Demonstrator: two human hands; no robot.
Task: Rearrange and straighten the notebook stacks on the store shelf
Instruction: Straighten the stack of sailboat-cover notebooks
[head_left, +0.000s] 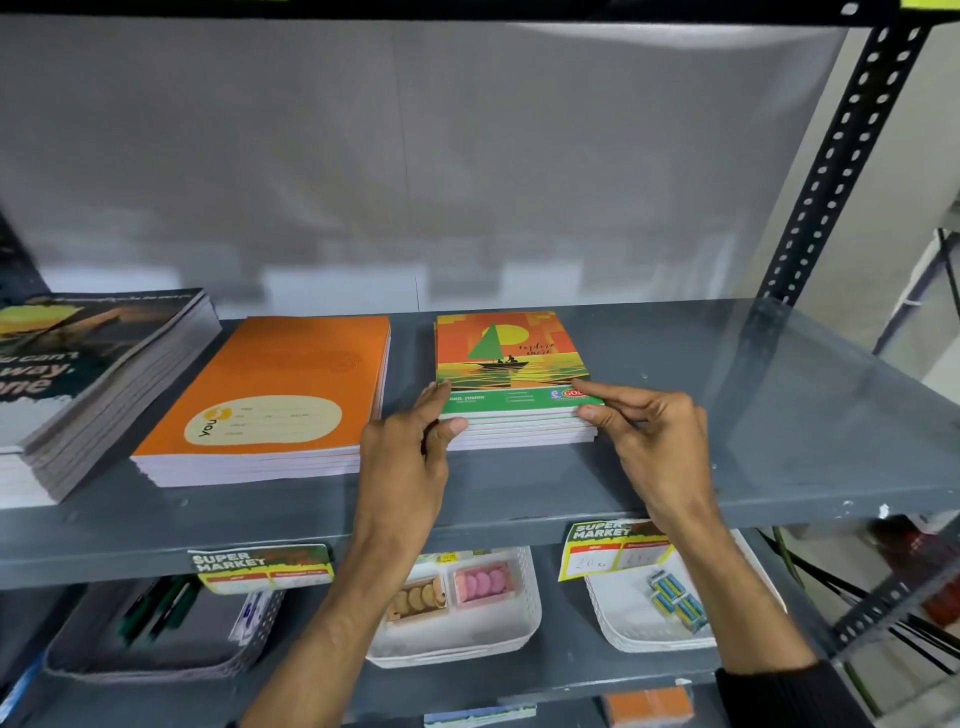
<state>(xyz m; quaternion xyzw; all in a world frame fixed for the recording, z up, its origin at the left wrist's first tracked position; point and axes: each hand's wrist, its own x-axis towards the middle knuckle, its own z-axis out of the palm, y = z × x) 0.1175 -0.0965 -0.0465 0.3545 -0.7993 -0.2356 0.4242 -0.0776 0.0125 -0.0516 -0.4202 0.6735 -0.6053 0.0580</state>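
Both hands on near corners of the sailboat-cover notebook stack (517, 382) on grey metal shelf (779, 447): left hand (402, 462) pinching left corner, right hand (654, 434) pinching right corner. Plain orange notebook stack (275, 400) just left, apart; dark-cover stack (88, 374) far left.

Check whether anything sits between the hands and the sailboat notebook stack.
Nothing visible does. The left hand and right hand already touch the front corners of the sailboat notebook stack; the orange notebook stack lies apart, to its left.

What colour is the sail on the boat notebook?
Green, on the sailboat notebook cover, seen in the head view.
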